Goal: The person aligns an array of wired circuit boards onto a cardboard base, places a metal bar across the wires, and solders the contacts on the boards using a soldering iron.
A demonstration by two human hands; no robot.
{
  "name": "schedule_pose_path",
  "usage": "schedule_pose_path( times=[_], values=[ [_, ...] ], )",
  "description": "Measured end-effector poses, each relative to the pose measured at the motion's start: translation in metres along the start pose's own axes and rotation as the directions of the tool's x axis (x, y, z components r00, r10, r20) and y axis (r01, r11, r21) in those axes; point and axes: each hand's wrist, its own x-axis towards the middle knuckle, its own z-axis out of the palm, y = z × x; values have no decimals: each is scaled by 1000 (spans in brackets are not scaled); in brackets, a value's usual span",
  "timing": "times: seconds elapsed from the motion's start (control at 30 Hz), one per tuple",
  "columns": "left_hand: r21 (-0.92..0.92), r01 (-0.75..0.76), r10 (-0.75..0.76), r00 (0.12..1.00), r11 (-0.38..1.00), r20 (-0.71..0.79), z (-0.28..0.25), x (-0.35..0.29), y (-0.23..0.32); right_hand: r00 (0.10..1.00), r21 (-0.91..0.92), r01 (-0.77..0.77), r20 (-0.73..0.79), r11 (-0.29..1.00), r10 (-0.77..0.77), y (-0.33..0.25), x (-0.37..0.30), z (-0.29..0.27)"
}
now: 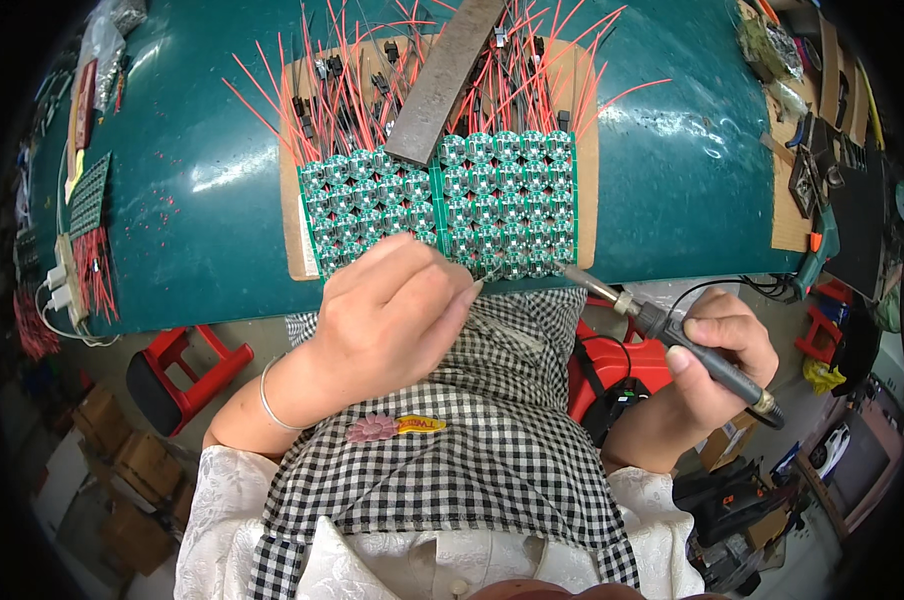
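Note:
My right hand is wrapped round the dark handle of a soldering iron. The iron's metal tip points left, at the near edge of a panel of small green circuit boards, close to its right corner. Over the panel's near edge, left of the iron, my left hand is closed in a pinch; what sits between its fingertips is too small to make out. Red and black wires fan out from the panel's far side. A flat metal bar lies slantwise across the wires and the panel's far edge.
Under the panel is a brown board on a green table mat. Another green panel with red wires and a white power strip lie at the left. Tools and a cardboard piece occupy the right side. Red stools stand below.

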Motion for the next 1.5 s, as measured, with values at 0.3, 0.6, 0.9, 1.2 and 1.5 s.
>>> schedule_pose_path(
  times=[0.3, 0.6, 0.9, 1.2, 1.5],
  values=[
    [33, 21, -25, 991, 999, 131, 3, -15, 9, 999, -117, -9, -35, 993, 5, -8, -26, 26],
    [48, 17, -24, 989, 999, 147, 7, -17, 7, 1000, -136, -16, 14, 991, 18, -3, -25, 32],
    [68, -9, 2, 996, 998, 94, 14, -18, 4, 998, -163, 28, 66, 986, -17, -6, -22, 31],
    [62, -30, 25, 997, 998, 74, 13, -15, 5, 1000, -82, 21, -13, 996, -22, -1, -26, 23],
    [99, -28, 16, 993, 995, 115, 17, -16, 4, 997, -117, 36, 67, 993, -28, -2, -18, 26]
  ],
)
